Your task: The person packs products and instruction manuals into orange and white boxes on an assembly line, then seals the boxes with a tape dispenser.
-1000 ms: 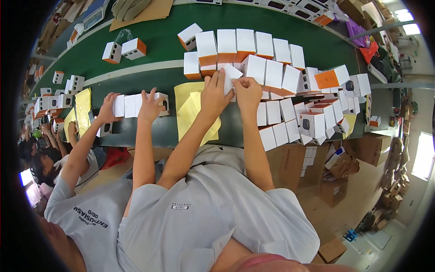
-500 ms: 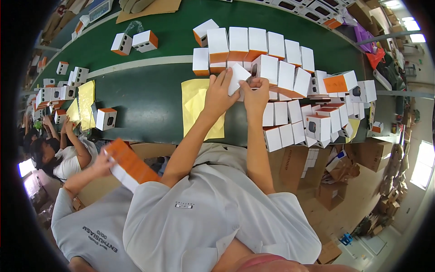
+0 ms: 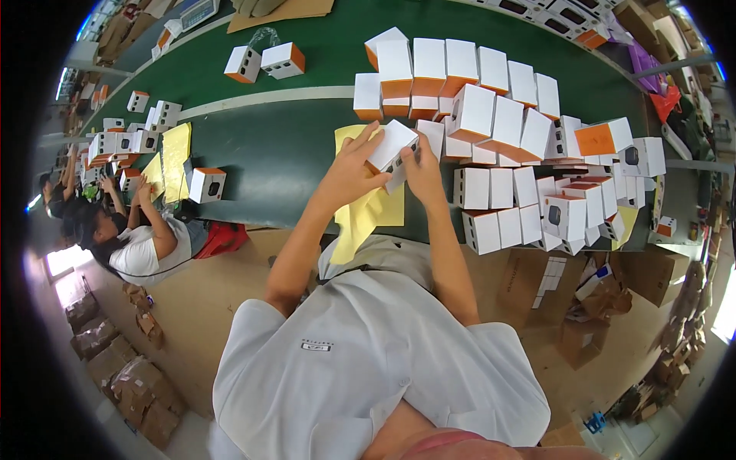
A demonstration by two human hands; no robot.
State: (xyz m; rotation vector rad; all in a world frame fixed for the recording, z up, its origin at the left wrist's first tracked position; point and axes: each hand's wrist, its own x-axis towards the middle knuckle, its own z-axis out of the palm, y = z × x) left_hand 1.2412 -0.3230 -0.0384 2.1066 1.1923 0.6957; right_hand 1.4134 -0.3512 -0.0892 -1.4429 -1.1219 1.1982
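A small white carton with an orange end [image 3: 392, 144] is held tilted above the table, its printed side turned to the lower right. My left hand [image 3: 351, 170] grips it from the left, fingers over the far end and thumb underneath. On the other side, my right hand [image 3: 423, 175] holds the carton's right edge with the thumb and fingers. Beneath my hands lies a creased yellow sheet [image 3: 392, 213], with a loose fold hanging past the table's near edge. Another white carton [image 3: 432, 136] stands just behind my right hand.
Rows of white-and-orange cartons [image 3: 506, 123] fill the right of the green table [image 3: 264, 169]. Two cartons [image 3: 282, 61] stand at the far left, and one carton [image 3: 207, 185] nearer. A co-worker [image 3: 157, 238] sits at left. Cardboard boxes [image 3: 539, 280] stand below the table at right.
The carton has come nearer and tilted, showing its orange end and printed side. Part of the yellow sheet now hangs over the edge. A person carrying an orange-and-white box at left has gone.
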